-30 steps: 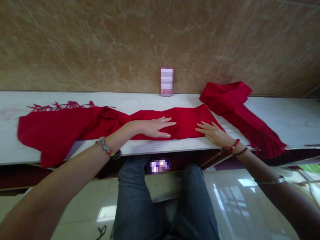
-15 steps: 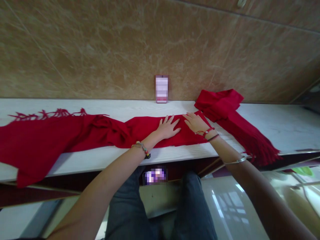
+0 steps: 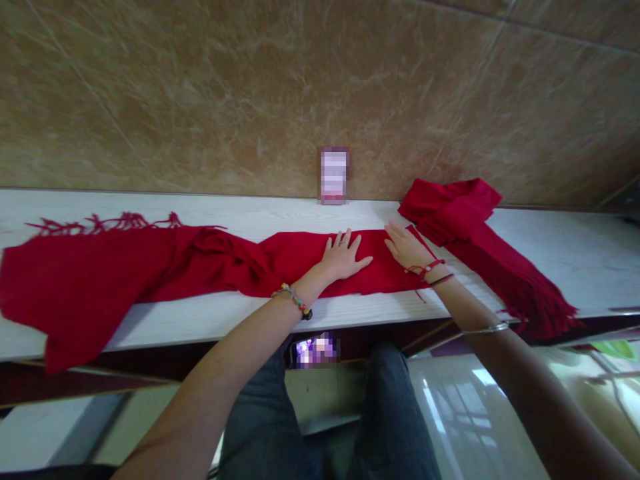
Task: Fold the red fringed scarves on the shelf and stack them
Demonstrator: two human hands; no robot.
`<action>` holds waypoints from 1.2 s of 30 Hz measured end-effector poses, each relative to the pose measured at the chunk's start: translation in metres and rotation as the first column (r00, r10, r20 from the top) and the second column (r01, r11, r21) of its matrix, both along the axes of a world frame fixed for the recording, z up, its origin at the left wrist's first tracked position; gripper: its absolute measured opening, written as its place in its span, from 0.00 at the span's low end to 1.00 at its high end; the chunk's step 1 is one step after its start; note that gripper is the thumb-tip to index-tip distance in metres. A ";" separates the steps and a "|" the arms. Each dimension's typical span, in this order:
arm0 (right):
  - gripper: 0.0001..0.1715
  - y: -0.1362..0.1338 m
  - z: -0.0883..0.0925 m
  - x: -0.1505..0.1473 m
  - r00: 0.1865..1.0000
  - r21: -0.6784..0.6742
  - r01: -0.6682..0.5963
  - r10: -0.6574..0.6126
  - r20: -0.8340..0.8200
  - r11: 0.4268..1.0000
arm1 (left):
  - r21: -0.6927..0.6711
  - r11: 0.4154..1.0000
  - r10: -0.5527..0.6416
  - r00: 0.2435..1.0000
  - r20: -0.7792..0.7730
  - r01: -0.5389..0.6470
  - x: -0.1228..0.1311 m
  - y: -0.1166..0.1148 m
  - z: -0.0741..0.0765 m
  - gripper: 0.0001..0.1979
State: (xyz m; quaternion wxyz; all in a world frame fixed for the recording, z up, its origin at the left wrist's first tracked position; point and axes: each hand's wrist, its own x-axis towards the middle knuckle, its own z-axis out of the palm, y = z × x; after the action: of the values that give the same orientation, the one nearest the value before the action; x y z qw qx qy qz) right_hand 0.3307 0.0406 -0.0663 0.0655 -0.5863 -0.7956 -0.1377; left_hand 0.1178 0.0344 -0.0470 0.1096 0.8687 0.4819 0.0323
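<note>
A long red scarf point(image 3: 300, 257) stretches along the white shelf, its left part rumpled and hanging over the front edge, with fringe along the back at far left. My left hand point(image 3: 344, 258) lies on the scarf with fingers spread. Just to its right, my right hand point(image 3: 406, 248) rests flat near the scarf's right end, fingers stretched out and close together. Beyond it is a bunched red scarf point(image 3: 457, 213), folded against the wall, its fringed end reaching the shelf's front edge. Whether the two red pieces join cannot be seen.
The narrow white shelf point(image 3: 280, 212) runs along a brown marbled tile wall point(image 3: 225, 100). A phone point(image 3: 334, 177), blurred out, leans on the wall. Another lit screen point(image 3: 316, 350) sits below the shelf edge, above my legs point(image 3: 270, 413).
The whole view has shifted slightly, so everything appears further right. My right hand has slid a little to the right over the scarf; my left hand stays flat on it.
</note>
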 end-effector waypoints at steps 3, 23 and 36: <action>0.29 -0.005 -0.006 -0.009 0.999 -0.086 0.045 -0.047 -0.026 0.995 | -0.004 1.000 0.005 1.000 0.001 -0.005 -0.001 0.000 0.000 0.40; 0.27 -0.020 0.004 -0.031 0.979 -0.122 0.153 -0.167 -0.115 0.981 | -0.037 0.999 -0.017 1.000 -0.025 0.016 -0.005 0.003 0.003 0.37; 0.18 0.045 0.071 0.027 0.999 -0.462 0.039 -0.018 0.049 0.886 | -0.245 0.963 -0.141 0.985 -0.097 0.114 -0.051 0.031 0.017 0.44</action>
State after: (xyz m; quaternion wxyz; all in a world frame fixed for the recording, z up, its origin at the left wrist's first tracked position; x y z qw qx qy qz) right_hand 0.3580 0.0857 0.0044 -0.0951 -0.5935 -0.7981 0.0421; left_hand 0.0665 0.0655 -0.0296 0.1872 0.8790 0.4307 -0.0823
